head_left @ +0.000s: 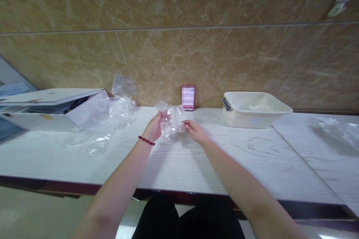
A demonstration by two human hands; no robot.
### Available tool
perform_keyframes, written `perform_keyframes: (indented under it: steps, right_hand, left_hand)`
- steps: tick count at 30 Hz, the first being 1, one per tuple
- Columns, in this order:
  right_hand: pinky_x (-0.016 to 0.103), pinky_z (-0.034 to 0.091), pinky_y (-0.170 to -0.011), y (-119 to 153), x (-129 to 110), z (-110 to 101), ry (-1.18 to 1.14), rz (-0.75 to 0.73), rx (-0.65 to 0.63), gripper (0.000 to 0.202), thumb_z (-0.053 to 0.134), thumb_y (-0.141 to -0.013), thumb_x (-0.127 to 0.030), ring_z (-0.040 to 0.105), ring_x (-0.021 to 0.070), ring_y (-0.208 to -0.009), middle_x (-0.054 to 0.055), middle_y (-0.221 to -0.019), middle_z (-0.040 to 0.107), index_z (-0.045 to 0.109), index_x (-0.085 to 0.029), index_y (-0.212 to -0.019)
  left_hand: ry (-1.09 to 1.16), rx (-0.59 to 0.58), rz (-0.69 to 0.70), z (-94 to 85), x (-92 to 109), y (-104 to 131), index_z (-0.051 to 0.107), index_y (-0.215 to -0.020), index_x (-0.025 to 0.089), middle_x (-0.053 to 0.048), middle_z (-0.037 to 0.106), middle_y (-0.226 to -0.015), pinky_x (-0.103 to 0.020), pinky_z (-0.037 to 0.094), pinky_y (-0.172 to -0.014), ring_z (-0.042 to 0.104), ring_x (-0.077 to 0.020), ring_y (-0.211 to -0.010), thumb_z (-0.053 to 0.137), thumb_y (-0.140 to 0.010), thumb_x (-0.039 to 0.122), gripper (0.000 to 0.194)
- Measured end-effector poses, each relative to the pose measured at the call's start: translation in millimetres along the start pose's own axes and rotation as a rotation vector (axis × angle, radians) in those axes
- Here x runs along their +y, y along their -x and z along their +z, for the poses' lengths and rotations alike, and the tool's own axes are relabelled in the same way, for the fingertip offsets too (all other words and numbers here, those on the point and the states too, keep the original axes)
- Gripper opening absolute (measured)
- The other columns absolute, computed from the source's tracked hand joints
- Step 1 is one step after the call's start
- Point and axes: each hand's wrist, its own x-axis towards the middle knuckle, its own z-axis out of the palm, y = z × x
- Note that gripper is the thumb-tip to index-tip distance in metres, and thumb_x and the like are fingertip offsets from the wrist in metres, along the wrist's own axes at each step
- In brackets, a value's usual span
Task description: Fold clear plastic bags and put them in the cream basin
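Note:
Between my hands, above the white wood-grain table (179, 168), is a crumpled clear plastic bag (171, 123). My left hand (153, 127), with a dark red beaded bracelet on its wrist, grips the bag's left side. On the right edge of the bag, my right hand (193, 130) pinches the film between thumb and fingers. Glare on the plastic hides whether anything is inside it. Just behind the bag a phone (188, 98) in a red case leans upright against the wall.
To the right stands a cream plastic bin (252, 119) with a grey latch and some clear film inside. More clear bags (120, 110) pile up at left, beside a white box file (42, 119). Another plastic heap (339, 130) lies far right. A marbled tile wall (168, 52) closes the back.

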Motion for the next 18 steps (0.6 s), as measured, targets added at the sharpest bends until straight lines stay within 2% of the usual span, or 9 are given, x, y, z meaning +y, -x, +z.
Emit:
perform_keyframes:
  steps: [4,7,9,13,15,18]
  right_hand:
    - [0.027,0.044,-0.067,-1.8,3.6,0.8,-0.163,0.037,-0.017,0.035,0.045,-0.075,-0.044,0.053,0.0138,-0.083,0.005,-0.095,0.055,0.048,-0.021,-0.100]
    - [0.029,0.044,-0.072,-2.7,6.8,1.5,-0.184,0.052,-0.002,0.042,0.051,-0.072,-0.041,0.052,0.0139,-0.088,0.007,-0.104,0.052,0.042,-0.023,-0.109]
    - [0.030,0.044,-0.072,-1.4,6.2,1.7,-0.111,0.039,0.025,0.050,0.054,-0.070,-0.039,0.050,0.0152,-0.093,0.009,-0.112,0.047,0.037,-0.022,-0.113]
    - [0.032,0.043,-0.074,5.4,-3.3,2.7,0.161,-0.131,0.053,0.054,0.058,-0.067,-0.039,0.044,0.0188,-0.101,0.011,-0.116,0.043,0.039,-0.021,-0.113]
    - [0.034,0.041,-0.079,8.7,-9.0,3.7,0.247,-0.218,0.045,0.047,0.054,-0.070,-0.041,0.042,0.0194,-0.104,0.009,-0.113,0.046,0.043,-0.021,-0.111]
    - [0.037,0.036,-0.086,11.4,-15.2,5.4,0.308,-0.270,0.064,0.038,0.048,-0.074,-0.042,0.041,0.0200,-0.105,0.009,-0.108,0.050,0.049,-0.021,-0.106]
  left_hand:
    - [0.140,-0.152,-0.093,6.3,-26.5,-4.2,0.049,-0.109,0.027,-0.003,0.059,-0.098,-0.035,0.045,-0.071,0.057,-0.0192,-0.083,0.044,-0.075,0.049,0.041]
    - [0.226,-0.214,-0.070,6.4,-35.7,-2.7,0.036,-0.120,0.036,-0.001,0.057,-0.104,-0.039,0.045,-0.073,0.057,-0.0206,-0.086,0.043,-0.075,0.050,0.048]
    - [0.266,-0.232,-0.040,5.7,-37.6,-1.1,0.030,-0.123,0.040,0.000,0.056,-0.106,-0.041,0.044,-0.075,0.056,-0.0205,-0.089,0.042,-0.076,0.050,0.049]
    - [0.297,-0.193,0.040,3.7,-39.6,-1.8,0.024,-0.125,0.042,0.000,0.055,-0.109,-0.039,0.043,-0.077,0.055,-0.0195,-0.093,0.039,-0.077,0.049,0.050]
    - [0.274,-0.159,0.098,2.7,-42.0,-4.2,0.023,-0.126,0.042,0.001,0.056,-0.107,-0.035,0.043,-0.078,0.055,-0.0171,-0.091,0.040,-0.077,0.048,0.052]
    - [0.204,-0.130,0.175,1.3,-47.4,-8.4,0.020,-0.128,0.040,0.001,0.057,-0.105,-0.031,0.041,-0.080,0.054,-0.0144,-0.092,0.045,-0.077,0.044,0.057]
